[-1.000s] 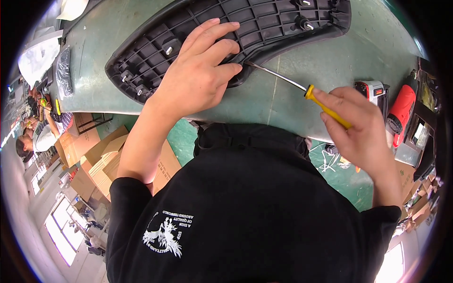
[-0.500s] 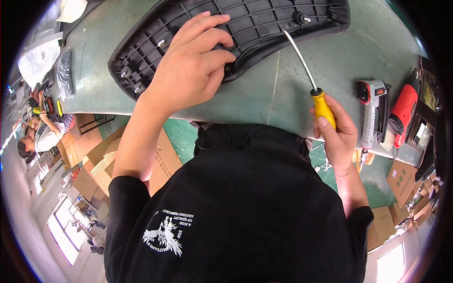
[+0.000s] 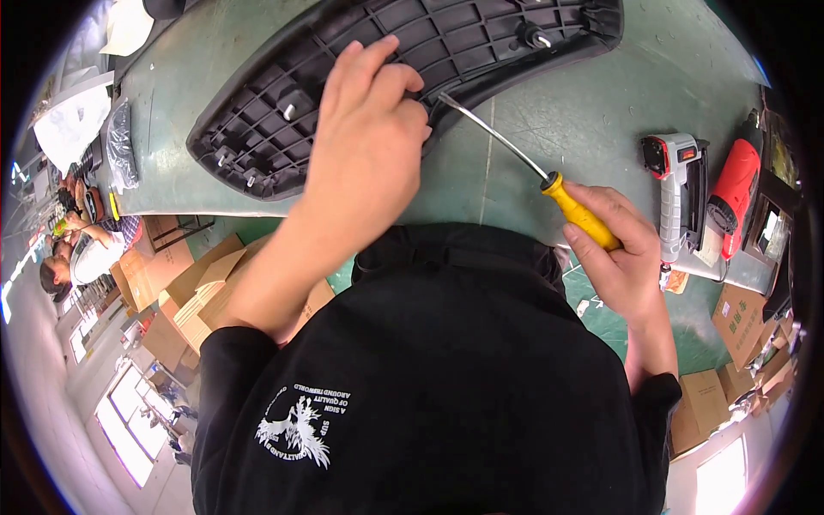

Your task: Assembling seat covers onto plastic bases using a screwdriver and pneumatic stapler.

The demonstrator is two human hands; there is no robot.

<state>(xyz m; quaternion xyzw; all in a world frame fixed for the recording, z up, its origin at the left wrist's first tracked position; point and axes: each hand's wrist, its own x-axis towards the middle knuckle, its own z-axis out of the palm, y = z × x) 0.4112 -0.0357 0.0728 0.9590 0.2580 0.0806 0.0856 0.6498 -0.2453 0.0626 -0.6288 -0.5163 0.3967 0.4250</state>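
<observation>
A curved black plastic panel lies with its ribbed side up on the green table. Several pale studs stick up from it, among them a bolt near its right end. My left hand rests over the panel's near inner edge, its fingers bent and closed around that edge; the grip is partly hidden. In my right hand is a screwdriver with a yellow handle, held by thumb and fingers. Its thin metal shaft points up and left, the tip at the panel's rim just beside my left fingers.
To the right on the table lie a grey-and-red nail gun and a red heat gun. A clear plastic bag sits at the left. Cardboard boxes stand below the table edge. Another person works far left.
The screwdriver's tip has moved left and nearer along the panel's rim to my left fingers. My left hand has shifted toward me and curled more. The panel has slid slightly left.
</observation>
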